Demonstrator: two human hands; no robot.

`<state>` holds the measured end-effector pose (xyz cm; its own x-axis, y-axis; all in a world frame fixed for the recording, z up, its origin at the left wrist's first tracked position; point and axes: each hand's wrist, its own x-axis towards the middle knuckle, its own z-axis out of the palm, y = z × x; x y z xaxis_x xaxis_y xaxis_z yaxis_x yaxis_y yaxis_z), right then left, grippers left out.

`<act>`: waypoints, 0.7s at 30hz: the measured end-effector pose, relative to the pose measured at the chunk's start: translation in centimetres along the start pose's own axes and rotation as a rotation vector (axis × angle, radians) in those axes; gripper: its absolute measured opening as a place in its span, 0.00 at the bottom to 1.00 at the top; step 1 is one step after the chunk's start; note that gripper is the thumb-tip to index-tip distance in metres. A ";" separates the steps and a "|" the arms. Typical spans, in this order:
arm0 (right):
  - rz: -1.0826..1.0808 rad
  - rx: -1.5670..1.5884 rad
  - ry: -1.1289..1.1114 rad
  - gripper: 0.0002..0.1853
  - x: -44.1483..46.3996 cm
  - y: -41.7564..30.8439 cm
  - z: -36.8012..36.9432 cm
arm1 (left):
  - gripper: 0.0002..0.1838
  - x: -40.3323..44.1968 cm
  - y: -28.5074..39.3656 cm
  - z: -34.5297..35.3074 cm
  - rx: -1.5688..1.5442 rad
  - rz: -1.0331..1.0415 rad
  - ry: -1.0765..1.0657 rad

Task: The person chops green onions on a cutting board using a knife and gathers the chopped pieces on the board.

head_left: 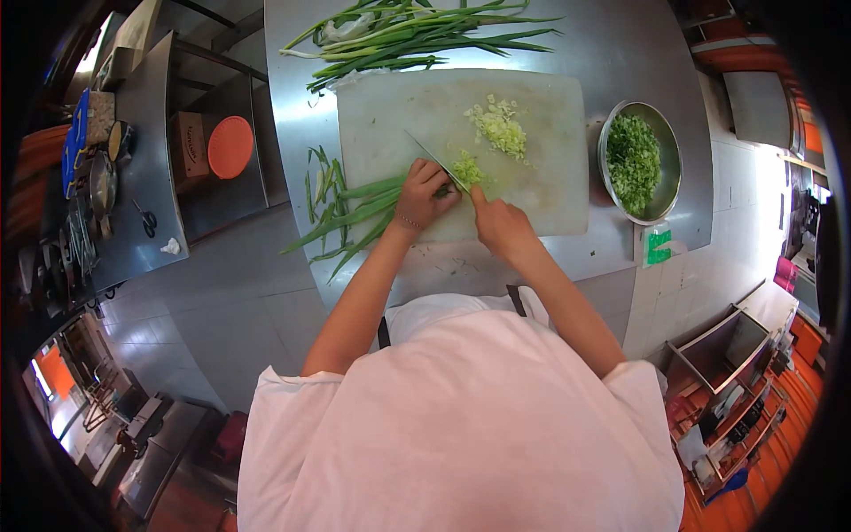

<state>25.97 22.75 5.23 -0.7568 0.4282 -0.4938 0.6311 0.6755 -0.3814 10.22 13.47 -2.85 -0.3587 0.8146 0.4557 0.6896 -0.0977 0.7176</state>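
Observation:
On a white cutting board (541,199), my left hand (427,193) is closed on a bunch of green onions (372,199), whose long green leaves stretch out to the left past the board's edge. My right hand (503,226) grips the handle of a knife (433,155); its blade points up and to the left, right beside my left fingertips. Chopped pieces (466,167) lie against the blade's right side. Farther up the board is a second pile of pale chopped onion (499,129).
Whole green onions (417,37) lie behind the board, loose trimmings (321,191) to its left. A metal bowl (675,168) of chopped greens stands at the right, near a green packet (659,246). On a side table at the left are scissors (144,219).

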 end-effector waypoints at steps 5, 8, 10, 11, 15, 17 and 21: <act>0.002 0.049 0.096 0.11 2.8 -0.3 2.8 | 0.14 -0.3 0.0 0.2 -0.009 0.002 -0.022; 0.004 0.076 0.104 0.09 3.4 -0.5 2.6 | 0.14 0.3 -0.4 -0.7 0.003 0.025 -0.092; 0.015 0.070 0.107 0.09 3.2 -0.6 2.1 | 0.13 0.5 0.1 -0.8 0.066 0.055 -0.113; 0.017 0.066 0.107 0.08 3.2 -0.7 2.0 | 0.13 0.3 0.4 -1.1 0.128 0.075 -0.115; 0.027 0.040 0.083 0.09 2.5 -0.7 1.7 | 0.14 -1.3 -0.1 -0.4 0.148 0.082 -0.029; 0.063 -0.013 0.024 0.09 0.6 -1.1 0.6 | 0.14 -1.1 -0.2 -0.3 0.137 0.077 -0.024; 0.089 0.025 0.017 0.10 -0.8 -1.1 0.8 | 0.14 -1.3 -0.1 -0.4 0.152 0.069 -0.020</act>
<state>26.01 21.23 5.42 -0.6999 0.4962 -0.5137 0.7001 0.6193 -0.3556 10.38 12.21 -3.26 -0.2955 0.8206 0.4892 0.8001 -0.0672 0.5961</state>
